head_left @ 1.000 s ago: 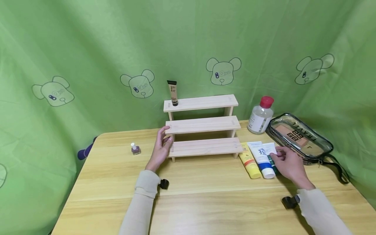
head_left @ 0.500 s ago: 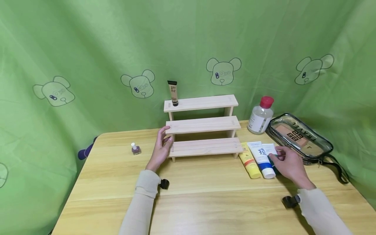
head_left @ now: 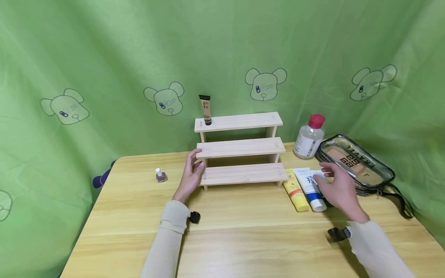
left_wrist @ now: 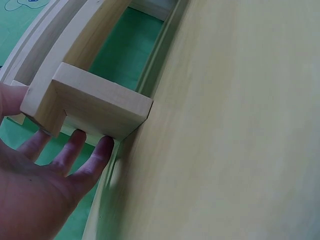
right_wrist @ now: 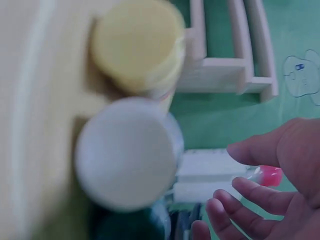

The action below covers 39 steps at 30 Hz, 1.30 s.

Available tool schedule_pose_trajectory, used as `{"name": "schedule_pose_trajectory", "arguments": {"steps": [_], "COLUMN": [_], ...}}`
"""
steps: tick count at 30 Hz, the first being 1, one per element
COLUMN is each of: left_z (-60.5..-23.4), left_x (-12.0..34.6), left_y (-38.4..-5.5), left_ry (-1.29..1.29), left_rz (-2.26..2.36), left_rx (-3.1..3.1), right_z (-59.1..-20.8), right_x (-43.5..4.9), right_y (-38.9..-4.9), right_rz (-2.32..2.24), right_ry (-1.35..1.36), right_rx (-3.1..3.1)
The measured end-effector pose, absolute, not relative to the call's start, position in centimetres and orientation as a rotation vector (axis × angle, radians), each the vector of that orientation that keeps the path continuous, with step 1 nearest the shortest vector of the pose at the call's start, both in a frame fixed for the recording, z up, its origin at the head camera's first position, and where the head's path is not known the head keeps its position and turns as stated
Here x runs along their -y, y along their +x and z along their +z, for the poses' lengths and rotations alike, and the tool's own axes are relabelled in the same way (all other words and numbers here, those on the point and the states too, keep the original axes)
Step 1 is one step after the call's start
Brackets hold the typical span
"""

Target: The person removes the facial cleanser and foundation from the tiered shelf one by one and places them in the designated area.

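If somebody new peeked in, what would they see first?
Probably the three-tier wooden shelf in the middle of the head view, with a beige tube standing on its top tier and the left hand gripping its left end. Then maybe the red cap on the clear bottle right of the shelf, or the cartoon animal faces on the green curtain behind.

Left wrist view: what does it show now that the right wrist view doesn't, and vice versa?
Only the left wrist view: the left hand, at one end of the wooden rack.

Only the right wrist view: the right hand, the blurred caps of the yellow tube and white tube, a dark green item and the red-capped bottle.

Both: the rack, tabletop and printed green curtain.
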State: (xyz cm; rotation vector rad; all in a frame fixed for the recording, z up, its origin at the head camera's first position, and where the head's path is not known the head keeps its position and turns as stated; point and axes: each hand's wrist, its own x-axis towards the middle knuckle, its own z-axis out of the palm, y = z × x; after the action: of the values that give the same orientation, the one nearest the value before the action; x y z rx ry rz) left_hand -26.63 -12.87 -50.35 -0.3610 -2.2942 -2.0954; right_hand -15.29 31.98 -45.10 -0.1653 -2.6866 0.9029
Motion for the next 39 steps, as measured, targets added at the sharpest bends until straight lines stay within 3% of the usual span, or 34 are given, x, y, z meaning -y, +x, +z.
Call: {"name": "schedule_pose_trajectory", "arguments": {"steps": [11,39], "left_z": [-50.5,-50.6], "left_x": [13.1,13.0], "left_y": [-26.6,-26.9], "left_ry": [-0.353,-0.378], "left_rz": [-2.107,-2.097], "left_rx": [2.291,2.286], "right_z": [-42.3,-37.3], "right_x": [-27.7,-17.1], "right_y": [-17.9,-24.7], "right_rz": [1.051,1.379], "right_ry": [-0.124,0.339], "right_rx": [2.599,2.415]}}
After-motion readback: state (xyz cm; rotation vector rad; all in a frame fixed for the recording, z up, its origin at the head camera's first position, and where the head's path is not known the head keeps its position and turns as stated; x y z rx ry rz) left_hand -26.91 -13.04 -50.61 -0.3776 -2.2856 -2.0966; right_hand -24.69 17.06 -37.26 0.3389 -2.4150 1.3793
